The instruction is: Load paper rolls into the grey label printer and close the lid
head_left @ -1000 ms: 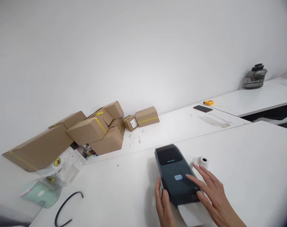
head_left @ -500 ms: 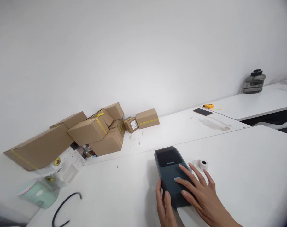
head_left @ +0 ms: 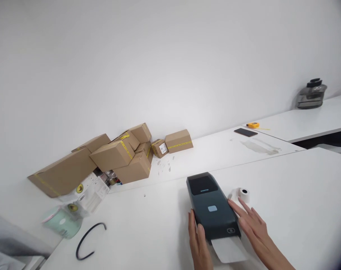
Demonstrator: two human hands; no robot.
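Note:
A dark label printer (head_left: 212, 208) lies on the white table (head_left: 285, 187), with a white strip of paper (head_left: 228, 250) sticking out of its near end. My left hand (head_left: 199, 242) rests flat against the printer's left side, fingers stretched out. On the other flank my right hand (head_left: 253, 225) lies open, fingers extended and touching the housing. A small white paper roll (head_left: 244, 194) stands just beyond my right fingertips.
A heap of cardboard boxes (head_left: 114, 157) leans against the wall at left, with packets and a pale green roll (head_left: 63, 222) below it. A black cable loop (head_left: 88, 240) lies nearby. A phone (head_left: 245, 132), a yellow tape measure (head_left: 254, 125) and a grey appliance (head_left: 311, 93) sit farther back.
My right hand slid off the printer's top to its right side. A strip of paper now shows at the printer's near end. The view shifted slightly.

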